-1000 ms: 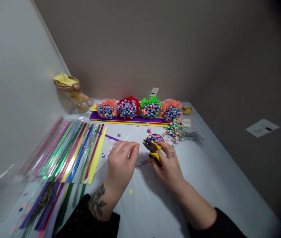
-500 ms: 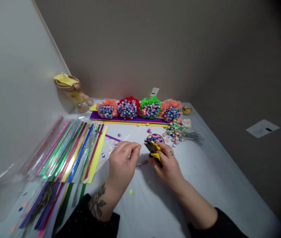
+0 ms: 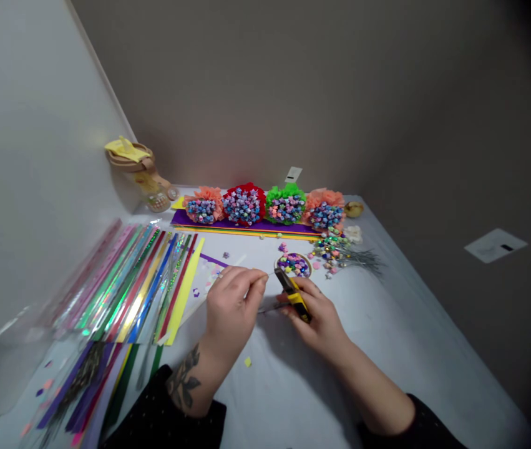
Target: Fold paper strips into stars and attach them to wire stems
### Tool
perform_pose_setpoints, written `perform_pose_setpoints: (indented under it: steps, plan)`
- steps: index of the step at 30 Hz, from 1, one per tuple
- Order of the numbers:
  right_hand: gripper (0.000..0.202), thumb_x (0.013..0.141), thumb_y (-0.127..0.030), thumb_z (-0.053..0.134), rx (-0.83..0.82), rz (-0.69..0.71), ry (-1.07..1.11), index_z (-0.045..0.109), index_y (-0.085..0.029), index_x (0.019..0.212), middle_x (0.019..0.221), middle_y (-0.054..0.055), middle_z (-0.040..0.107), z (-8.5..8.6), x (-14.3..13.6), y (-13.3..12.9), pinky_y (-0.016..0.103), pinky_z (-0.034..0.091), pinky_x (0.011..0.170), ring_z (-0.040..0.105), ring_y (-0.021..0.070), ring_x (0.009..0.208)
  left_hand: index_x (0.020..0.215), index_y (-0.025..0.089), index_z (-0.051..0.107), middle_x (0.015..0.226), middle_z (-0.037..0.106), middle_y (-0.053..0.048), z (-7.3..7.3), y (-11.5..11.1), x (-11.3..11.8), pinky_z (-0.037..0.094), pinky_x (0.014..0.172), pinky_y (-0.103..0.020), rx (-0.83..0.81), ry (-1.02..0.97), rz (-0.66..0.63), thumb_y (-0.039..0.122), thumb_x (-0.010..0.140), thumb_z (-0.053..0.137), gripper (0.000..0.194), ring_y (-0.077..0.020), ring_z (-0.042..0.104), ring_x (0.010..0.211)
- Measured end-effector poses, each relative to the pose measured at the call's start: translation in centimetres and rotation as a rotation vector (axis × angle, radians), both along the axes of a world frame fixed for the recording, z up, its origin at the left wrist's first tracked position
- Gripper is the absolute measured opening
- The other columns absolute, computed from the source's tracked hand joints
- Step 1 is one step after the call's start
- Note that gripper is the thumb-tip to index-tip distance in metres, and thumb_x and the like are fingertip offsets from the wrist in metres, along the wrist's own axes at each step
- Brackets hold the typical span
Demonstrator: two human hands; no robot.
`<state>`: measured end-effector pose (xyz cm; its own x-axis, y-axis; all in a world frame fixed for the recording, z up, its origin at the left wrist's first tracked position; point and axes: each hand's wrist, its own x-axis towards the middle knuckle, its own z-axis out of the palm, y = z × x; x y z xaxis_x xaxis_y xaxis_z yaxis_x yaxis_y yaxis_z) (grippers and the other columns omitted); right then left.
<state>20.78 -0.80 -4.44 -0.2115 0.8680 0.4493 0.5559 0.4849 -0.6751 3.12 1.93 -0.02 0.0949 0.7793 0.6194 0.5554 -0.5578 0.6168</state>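
Note:
My left hand (image 3: 234, 299) is closed in a pinch on a thin wire (image 3: 271, 274), whose free end shows just beyond the fingertips. My right hand (image 3: 319, 315) grips yellow and black pliers (image 3: 296, 298) by the handles. The dark jaws point up and left, close to the wire's end; whether they touch it I cannot make out. Behind the pliers sits a small round dish (image 3: 311, 265) full of tiny folded paper stars (image 3: 293, 264). A bundle of wires tipped with stars (image 3: 333, 249) lies to the right of that dish.
Clusters of paper stars in red (image 3: 243, 206), green (image 3: 286, 204) and orange crepe stand along the back on purple sheets (image 3: 181, 218). Shiny paper strips (image 3: 129, 293) in a clear sleeve cover the left side. A tan basket (image 3: 129, 156) stands at the back left corner.
My right hand has turned the pliers so that they show more edge-on, and their jaws have shifted slightly right. My left hand has stayed nearly still.

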Motion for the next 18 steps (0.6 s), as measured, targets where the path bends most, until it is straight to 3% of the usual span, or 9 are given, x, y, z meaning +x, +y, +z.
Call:
perform_pose_setpoints:
  steps: [3, 6, 8, 10, 12, 15, 18]
  plan:
    - [0.014, 0.086, -0.024, 0.055, -0.026, 0.059, 0.038, 0.064, -0.020, 0.097, 0.105, 0.011, 0.059, 0.3, 0.0, 0.1, 0.036, 0.053, 0.082, 0.059, 0.0231, 0.099, 0.083, 0.019, 0.065, 0.074, 0.067, -0.002, -0.2, 0.0, 0.0, 0.049, 0.070, -0.027, 0.010, 0.000, -0.006, 0.016, 0.085, 0.057, 0.008, -0.0146, 0.061, 0.073]
    - [0.027, 0.087, -0.034, 0.056, -0.012, 0.034, 0.012, 0.062, -0.019, 0.109, 0.115, 0.014, 0.053, 0.4, 0.5, 0.4, 0.039, 0.050, 0.088, 0.054, 0.0263, 0.110, 0.084, 0.018, 0.065, 0.075, 0.068, -0.002, -0.3, 0.2, -0.1, 0.049, 0.071, -0.028, 0.005, -0.009, 0.015, 0.017, 0.085, 0.059, 0.007, -0.0150, 0.062, 0.074]
    - [0.025, 0.087, -0.036, 0.056, -0.023, 0.010, -0.020, 0.063, -0.018, 0.103, 0.111, 0.013, 0.054, 0.5, 0.8, 0.7, 0.038, 0.051, 0.084, 0.056, 0.0255, 0.105, 0.082, 0.018, 0.066, 0.076, 0.068, -0.003, -0.4, 0.5, -0.2, 0.049, 0.070, -0.028, -0.050, -0.067, 0.049, 0.019, 0.084, 0.059, 0.007, -0.0156, 0.063, 0.075]
    - [0.018, 0.085, -0.035, 0.058, -0.041, 0.058, -0.111, 0.066, -0.018, 0.088, 0.100, 0.011, 0.058, 0.8, 1.0, 0.7, 0.035, 0.052, 0.078, 0.058, 0.0229, 0.094, 0.084, 0.018, 0.064, 0.077, 0.068, -0.004, -0.5, 1.1, -0.6, 0.050, 0.068, -0.028, -0.182, -0.253, 0.077, 0.024, 0.085, 0.059, 0.008, -0.0154, 0.064, 0.072]
    - [0.015, 0.081, -0.033, 0.063, -0.055, 0.160, -0.273, 0.066, -0.019, 0.078, 0.093, 0.009, 0.061, 1.1, 0.8, 0.5, 0.035, 0.051, 0.075, 0.059, 0.0219, 0.087, 0.088, 0.019, 0.058, 0.077, 0.068, -0.003, -0.6, 2.0, -1.2, 0.052, 0.068, -0.029, -0.341, -0.586, 0.065, 0.031, 0.086, 0.057, 0.012, -0.0145, 0.066, 0.070]
    - [0.014, 0.074, -0.033, 0.071, -0.077, 0.305, -0.448, 0.068, -0.020, 0.078, 0.092, 0.007, 0.065, 1.4, -0.1, -0.1, 0.034, 0.050, 0.075, 0.060, 0.0211, 0.085, 0.087, 0.022, 0.047, 0.085, 0.070, -0.002, -0.9, 3.4, -2.3, 0.054, 0.078, -0.034, -0.551, -1.059, -0.043, 0.035, 0.086, 0.056, 0.016, -0.0152, 0.069, 0.082]
    - [0.016, 0.072, -0.033, 0.073, -0.088, 0.368, -0.413, 0.065, -0.020, 0.074, 0.091, 0.006, 0.066, 1.2, -0.8, -0.3, 0.031, 0.050, 0.074, 0.061, 0.0198, 0.085, 0.079, 0.021, 0.046, 0.094, 0.071, -0.002, -1.3, 4.1, -2.7, 0.053, 0.084, -0.036, -0.734, -1.269, -0.121, 0.027, 0.086, 0.058, 0.015, -0.0164, 0.068, 0.096]
